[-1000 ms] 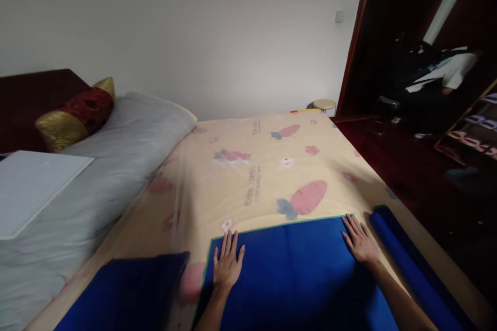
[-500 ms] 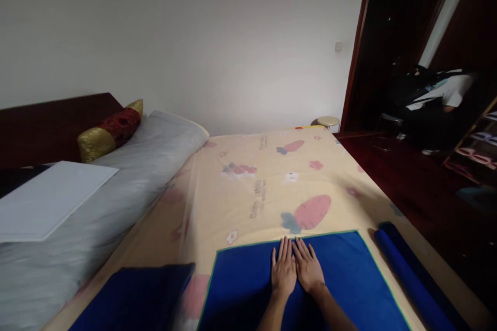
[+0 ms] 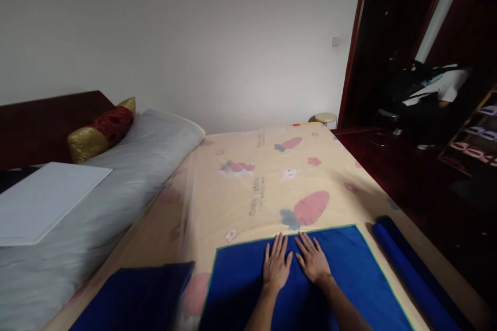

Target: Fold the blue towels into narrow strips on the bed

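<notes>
A blue cloth with green edging (image 3: 349,274) lies spread out on the bed. My left hand (image 3: 277,264) rests flat on it, fingertips close to its far edge. Beside it, my right hand (image 3: 313,259) is also flat on the cloth, fingers stretched out, with a small gap between the two hands. To the right lies a rolled or folded blue cloth (image 3: 411,269). Another dark blue cloth (image 3: 134,295) lies to the left, partly cut off by the frame's bottom.
The patterned bedsheet (image 3: 229,194) has clear film over part of it. Grey bedding (image 3: 135,186) carries a white board (image 3: 46,199) and a red-gold bolster pillow (image 3: 104,132). A stool (image 3: 325,118) stands beyond the bed; a person (image 3: 442,90) bends over at far right near a shoe rack (image 3: 476,134).
My hands have moved apart sideways across the cloth, left hand to the left and right hand to the right. The view has shifted slightly.
</notes>
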### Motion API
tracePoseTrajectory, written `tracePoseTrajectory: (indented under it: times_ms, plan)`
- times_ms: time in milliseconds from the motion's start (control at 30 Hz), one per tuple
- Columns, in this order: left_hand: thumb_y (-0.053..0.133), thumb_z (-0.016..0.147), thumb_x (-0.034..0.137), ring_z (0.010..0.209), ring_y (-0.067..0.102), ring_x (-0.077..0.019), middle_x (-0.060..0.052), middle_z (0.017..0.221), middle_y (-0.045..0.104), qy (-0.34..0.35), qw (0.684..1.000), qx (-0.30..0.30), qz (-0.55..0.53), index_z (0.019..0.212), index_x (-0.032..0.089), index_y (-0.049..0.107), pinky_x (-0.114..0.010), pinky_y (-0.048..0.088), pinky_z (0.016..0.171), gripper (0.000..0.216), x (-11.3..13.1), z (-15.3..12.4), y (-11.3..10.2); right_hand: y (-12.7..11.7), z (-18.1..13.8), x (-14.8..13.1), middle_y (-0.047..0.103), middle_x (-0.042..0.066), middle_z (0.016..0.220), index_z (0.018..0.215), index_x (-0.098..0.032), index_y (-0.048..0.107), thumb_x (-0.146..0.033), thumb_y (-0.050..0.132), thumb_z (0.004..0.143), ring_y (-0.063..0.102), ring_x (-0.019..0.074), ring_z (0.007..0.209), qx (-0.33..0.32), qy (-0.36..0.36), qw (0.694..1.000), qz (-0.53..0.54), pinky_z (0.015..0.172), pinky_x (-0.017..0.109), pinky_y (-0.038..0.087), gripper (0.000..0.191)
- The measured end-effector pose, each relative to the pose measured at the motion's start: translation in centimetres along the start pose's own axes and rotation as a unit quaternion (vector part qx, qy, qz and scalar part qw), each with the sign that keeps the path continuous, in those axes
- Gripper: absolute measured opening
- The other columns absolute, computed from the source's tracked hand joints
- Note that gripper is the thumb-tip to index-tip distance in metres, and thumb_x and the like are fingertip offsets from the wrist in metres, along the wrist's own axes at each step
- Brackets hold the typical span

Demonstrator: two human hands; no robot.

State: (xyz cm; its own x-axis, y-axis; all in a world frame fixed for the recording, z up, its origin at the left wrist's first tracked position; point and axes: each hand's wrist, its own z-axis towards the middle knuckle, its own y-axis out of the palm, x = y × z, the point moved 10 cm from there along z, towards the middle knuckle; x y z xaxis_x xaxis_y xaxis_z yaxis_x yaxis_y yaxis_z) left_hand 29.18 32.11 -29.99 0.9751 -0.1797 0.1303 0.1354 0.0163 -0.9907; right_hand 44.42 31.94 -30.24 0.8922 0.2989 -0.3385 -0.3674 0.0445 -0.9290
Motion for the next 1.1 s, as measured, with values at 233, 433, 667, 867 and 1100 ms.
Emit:
tracePoseTrajectory:
  times_ms: [233, 433, 667, 867, 1100]
  plan:
    - [0.016, 0.095, 0.043, 0.148, 0.02, -0.0243, -0.008, 0.16, 0.023, -0.206, 0.976, 0.035, 0.068, 0.15, 0.018, 0.015, -0.055, 0.017, 0.12, 0.061, -17.5, -4.5, -4.2, -5.6, -5.2, 16.4, 0.026, 0.008, 0.158, 0.15, -0.024, 0.022, -0.059, 0.025, 0.093, 0.023, 0.0259, 0.146, 0.05, 0.139, 0.987, -0.065, 0.119, 0.054, 0.019, 0.066]
    - [0.015, 0.095, 0.048, 0.149, 0.014, -0.0185, -0.005, 0.162, 0.018, -0.219, 0.97, 0.044, 0.092, 0.151, 0.022, 0.012, -0.049, 0.012, 0.121, 0.062, -18.8, -5.2, -3.9, -5.3, -6.0, 18.1, 0.022, 0.005, 0.159, 0.151, -0.023, 0.017, -0.057, 0.022, 0.094, 0.019, 0.0216, 0.148, 0.036, 0.142, 0.982, -0.121, 0.12, 0.048, 0.015, 0.066]
    - [0.02, 0.095, 0.048, 0.149, 0.015, -0.0283, -0.013, 0.16, 0.017, -0.205, 0.978, -0.019, 0.04, 0.149, 0.015, 0.02, -0.063, 0.01, 0.117, 0.063, -16.5, -3.7, -5.8, -6.8, -4.1, 16.4, 0.041, 0.016, 0.15, 0.142, -0.013, 0.041, -0.049, 0.023, 0.095, 0.031, 0.0295, 0.143, 0.02, 0.14, 0.984, -0.111, 0.118, 0.055, 0.016, 0.062]
    - [0.024, 0.097, 0.046, 0.146, 0.025, -0.0157, 0.001, 0.159, 0.025, -0.019, 1.0, -0.01, 0.003, 0.15, 0.029, 0.013, -0.043, 0.023, 0.12, 0.057, -2.5, -10.9, -3.4, -3.9, -11.3, 5.0, 0.03, 0.002, 0.156, 0.148, -0.029, 0.029, -0.057, 0.03, 0.094, 0.031, 0.0213, 0.143, 0.014, 0.06, 0.995, -0.076, 0.117, 0.046, 0.027, 0.061]
    - [0.025, 0.094, 0.041, 0.143, 0.033, -0.0209, -0.002, 0.155, 0.033, -0.121, 0.987, 0.06, 0.091, 0.149, 0.029, 0.012, -0.049, 0.03, 0.116, 0.057, -10.0, -26.8, -2.8, -6.0, -25.9, 11.0, 0.022, 0.003, 0.158, 0.151, -0.028, 0.014, -0.056, 0.033, 0.093, 0.025, 0.0236, 0.145, 0.029, 0.105, 0.99, -0.088, 0.118, 0.051, 0.026, 0.067]
